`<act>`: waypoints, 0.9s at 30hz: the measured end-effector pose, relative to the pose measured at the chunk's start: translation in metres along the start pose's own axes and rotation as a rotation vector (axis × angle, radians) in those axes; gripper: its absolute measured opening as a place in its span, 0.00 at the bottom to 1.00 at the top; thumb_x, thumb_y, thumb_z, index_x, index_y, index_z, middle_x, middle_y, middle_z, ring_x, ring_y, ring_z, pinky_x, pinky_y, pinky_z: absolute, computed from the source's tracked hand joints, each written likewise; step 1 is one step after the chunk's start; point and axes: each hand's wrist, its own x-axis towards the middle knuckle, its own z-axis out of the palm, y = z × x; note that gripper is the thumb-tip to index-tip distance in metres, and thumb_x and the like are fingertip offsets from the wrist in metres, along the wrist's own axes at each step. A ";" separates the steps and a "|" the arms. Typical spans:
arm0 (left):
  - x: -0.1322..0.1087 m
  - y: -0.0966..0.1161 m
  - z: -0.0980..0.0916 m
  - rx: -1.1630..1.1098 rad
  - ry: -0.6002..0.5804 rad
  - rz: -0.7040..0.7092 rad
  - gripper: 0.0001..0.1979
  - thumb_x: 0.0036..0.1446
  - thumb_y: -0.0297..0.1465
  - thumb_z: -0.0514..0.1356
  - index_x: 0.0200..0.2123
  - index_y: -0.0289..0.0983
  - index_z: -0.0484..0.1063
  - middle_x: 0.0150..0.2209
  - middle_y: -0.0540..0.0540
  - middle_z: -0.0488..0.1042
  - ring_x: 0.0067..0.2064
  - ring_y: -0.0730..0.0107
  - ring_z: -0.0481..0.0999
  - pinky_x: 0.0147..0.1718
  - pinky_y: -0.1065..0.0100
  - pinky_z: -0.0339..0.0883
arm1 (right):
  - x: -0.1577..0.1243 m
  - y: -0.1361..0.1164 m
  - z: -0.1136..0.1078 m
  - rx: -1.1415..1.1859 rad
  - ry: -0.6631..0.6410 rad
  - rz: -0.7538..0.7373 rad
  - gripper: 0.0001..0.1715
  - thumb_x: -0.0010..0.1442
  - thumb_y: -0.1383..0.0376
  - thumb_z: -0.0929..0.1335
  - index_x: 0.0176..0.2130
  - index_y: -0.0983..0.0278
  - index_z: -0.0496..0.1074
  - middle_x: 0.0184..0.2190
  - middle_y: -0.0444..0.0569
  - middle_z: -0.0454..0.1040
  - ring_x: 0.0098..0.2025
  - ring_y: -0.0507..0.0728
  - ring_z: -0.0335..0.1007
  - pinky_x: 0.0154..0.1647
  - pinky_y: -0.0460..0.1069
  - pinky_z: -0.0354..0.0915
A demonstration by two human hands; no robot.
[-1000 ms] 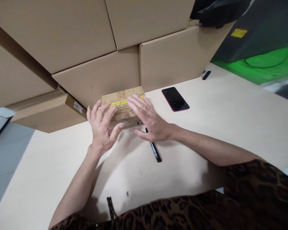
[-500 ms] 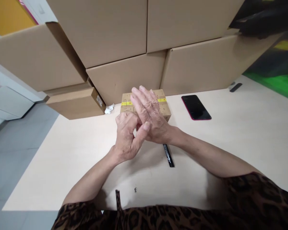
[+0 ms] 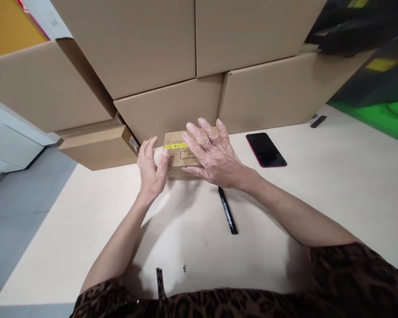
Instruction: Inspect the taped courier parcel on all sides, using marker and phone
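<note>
Small box (image 3: 179, 160) at 12 o'clock, print on its yellow tape (image 3: 175, 146) too tiny to read. Left hand (image 3: 151, 173) open at its 9 o'clock end, right hand (image 3: 215, 158) splayed over its 3 o'clock side, can't tell if touching. Marker (image 3: 228, 211) lettering's blurry too. Pale table (image 3: 318, 190), grey floor (image 3: 26, 221) toward 9.

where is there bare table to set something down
The table is bare left of the left forearm and right of the phone, nearer than the black strip. It is crowded around the taped box: left hand and right hand there, cartons behind, marker in front.
</note>
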 end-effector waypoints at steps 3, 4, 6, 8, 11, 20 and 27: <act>0.002 -0.025 0.012 -0.215 -0.125 -0.349 0.45 0.56 0.59 0.67 0.67 0.37 0.69 0.73 0.33 0.65 0.77 0.42 0.59 0.76 0.45 0.50 | -0.005 0.007 0.004 0.020 -0.161 0.009 0.52 0.73 0.41 0.62 0.80 0.63 0.42 0.81 0.59 0.49 0.83 0.72 0.38 0.80 0.76 0.32; 0.001 -0.027 0.016 -0.331 -0.200 -0.427 0.43 0.56 0.59 0.68 0.65 0.37 0.71 0.72 0.34 0.68 0.76 0.42 0.62 0.75 0.46 0.53 | -0.006 0.007 0.007 0.026 -0.225 0.021 0.52 0.72 0.41 0.62 0.80 0.66 0.45 0.80 0.62 0.50 0.83 0.72 0.39 0.80 0.76 0.35; -0.002 -0.027 0.024 -0.568 -0.293 -0.531 0.38 0.57 0.56 0.67 0.62 0.36 0.74 0.67 0.35 0.74 0.72 0.43 0.69 0.73 0.47 0.60 | -0.007 0.006 0.012 0.036 -0.357 0.055 0.51 0.72 0.41 0.62 0.78 0.71 0.52 0.79 0.66 0.53 0.82 0.73 0.45 0.80 0.75 0.41; -0.004 -0.023 0.030 -0.721 -0.314 -0.579 0.37 0.57 0.53 0.68 0.61 0.36 0.74 0.64 0.37 0.78 0.68 0.45 0.74 0.70 0.49 0.65 | -0.006 0.008 0.014 0.050 -0.459 0.092 0.51 0.73 0.40 0.60 0.76 0.73 0.55 0.77 0.67 0.56 0.80 0.74 0.49 0.80 0.74 0.45; -0.006 -0.020 0.032 -0.768 -0.291 -0.605 0.37 0.54 0.49 0.71 0.62 0.36 0.74 0.64 0.38 0.78 0.68 0.47 0.74 0.70 0.51 0.65 | -0.002 0.023 0.008 0.090 -0.531 0.163 0.54 0.72 0.35 0.55 0.76 0.71 0.57 0.78 0.65 0.56 0.80 0.74 0.49 0.80 0.74 0.44; -0.009 -0.023 0.031 -0.807 -0.220 -0.630 0.32 0.52 0.48 0.73 0.55 0.36 0.78 0.62 0.39 0.80 0.69 0.44 0.73 0.73 0.49 0.61 | -0.002 0.075 -0.009 0.058 -0.480 0.389 0.52 0.71 0.34 0.54 0.77 0.63 0.57 0.81 0.61 0.45 0.83 0.74 0.35 0.79 0.78 0.40; -0.019 -0.018 0.025 -0.917 -0.276 -0.602 0.33 0.53 0.47 0.74 0.58 0.38 0.78 0.65 0.40 0.78 0.72 0.45 0.70 0.74 0.52 0.62 | -0.003 0.045 -0.005 -0.106 -0.138 -0.014 0.48 0.72 0.39 0.62 0.80 0.47 0.43 0.83 0.50 0.43 0.84 0.70 0.31 0.79 0.77 0.27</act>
